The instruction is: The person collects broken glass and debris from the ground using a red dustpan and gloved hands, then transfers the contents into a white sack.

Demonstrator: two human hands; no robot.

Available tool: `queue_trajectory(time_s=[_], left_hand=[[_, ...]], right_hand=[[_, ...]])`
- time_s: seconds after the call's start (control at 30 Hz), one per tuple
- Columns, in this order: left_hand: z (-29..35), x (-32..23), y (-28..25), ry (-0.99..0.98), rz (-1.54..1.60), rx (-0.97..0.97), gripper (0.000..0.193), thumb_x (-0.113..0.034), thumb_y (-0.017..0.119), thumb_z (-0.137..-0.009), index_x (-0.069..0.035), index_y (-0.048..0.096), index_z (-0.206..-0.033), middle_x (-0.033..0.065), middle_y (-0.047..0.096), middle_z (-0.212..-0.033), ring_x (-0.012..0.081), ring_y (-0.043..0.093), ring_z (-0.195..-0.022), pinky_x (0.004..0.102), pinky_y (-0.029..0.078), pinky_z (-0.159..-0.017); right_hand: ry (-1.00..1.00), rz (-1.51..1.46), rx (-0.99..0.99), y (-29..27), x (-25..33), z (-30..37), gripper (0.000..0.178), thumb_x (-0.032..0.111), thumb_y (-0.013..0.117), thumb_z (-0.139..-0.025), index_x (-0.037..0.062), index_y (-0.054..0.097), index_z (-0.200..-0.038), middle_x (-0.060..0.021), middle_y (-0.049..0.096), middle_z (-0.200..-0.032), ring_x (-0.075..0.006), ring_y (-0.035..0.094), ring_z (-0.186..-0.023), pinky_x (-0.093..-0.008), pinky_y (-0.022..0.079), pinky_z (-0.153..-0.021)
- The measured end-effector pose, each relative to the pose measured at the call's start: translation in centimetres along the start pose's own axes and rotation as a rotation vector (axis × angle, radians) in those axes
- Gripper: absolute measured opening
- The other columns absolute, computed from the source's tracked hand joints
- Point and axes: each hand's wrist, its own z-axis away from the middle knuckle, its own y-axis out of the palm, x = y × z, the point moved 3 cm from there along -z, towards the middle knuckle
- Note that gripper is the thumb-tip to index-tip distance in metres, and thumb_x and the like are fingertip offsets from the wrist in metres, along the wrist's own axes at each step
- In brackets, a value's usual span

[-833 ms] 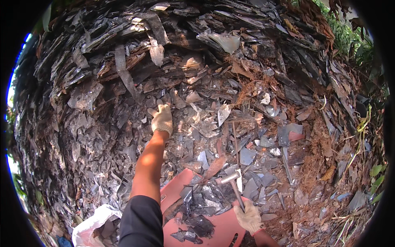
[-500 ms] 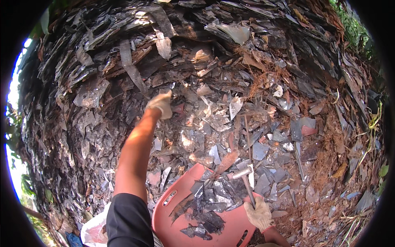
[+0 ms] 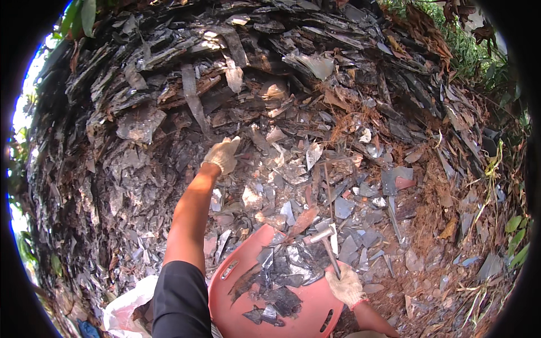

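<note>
My left hand [image 3: 222,155], in a pale knitted glove, reaches into the heap of thin dark flakes [image 3: 169,163] with its fingers stretched toward the upper right. Nothing shows in its grasp, though the fingertips are partly lost among the shards. My right hand [image 3: 345,286], gloved alike, is closed around the handle of a hammer [image 3: 322,235], its metal head pointing away from me. Beneath that hammer lies a pinkish-red plastic scoop-shaped tray [image 3: 304,315] with slotted handholds. Several dark glossy flakes [image 3: 284,301] rest in the tray.
A steep bank of layered flakes [image 3: 265,62] rises ahead. A thin rod [image 3: 329,191] stands among shards beyond the hammer. White sacking [image 3: 132,307] lies left of the tray. Reddish fibrous roots [image 3: 352,127] and green plants [image 3: 515,239] are on the right.
The view has shifted slightly. My left hand has stayed near the same spot in the heap, its fingers now turned more to the right. The hammer remains in my right hand over the tray.
</note>
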Motion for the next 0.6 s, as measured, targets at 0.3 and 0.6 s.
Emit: queue_trajectory(time_s=[0.3,0.6], left_hand=[[4.4,-1.7,6.0,-0.099,0.579,-0.165,0.026,-0.015,0.060,-0.089,0.000,0.069,-0.109,0.0183,0.074,-0.094,0.0268,0.072,-0.087,0.0417,0.056,-0.079],[15.5,-11.8,9.0,0.342,0.515,0.588,0.046,-0.027,0.064,-0.090,-0.004,0.063,-0.130,0.0175,0.068,-0.128,0.0248,0.067,-0.115,0.0345,0.055,-0.091]], right_hand=[[-0.038,0.032,-0.023,0.1,0.1,0.5,0.035,0.029,0.069,-0.093,0.0076,0.066,-0.120,-0.0152,0.072,-0.104,-0.0348,0.070,-0.102,-0.0422,0.054,-0.090],[-0.078,0.102,-0.054,-0.3,0.4,-0.2,0.035,0.032,0.069,-0.093,0.0076,0.066,-0.118,-0.0164,0.072,-0.103,-0.0364,0.070,-0.099,-0.0443,0.054,-0.088]])
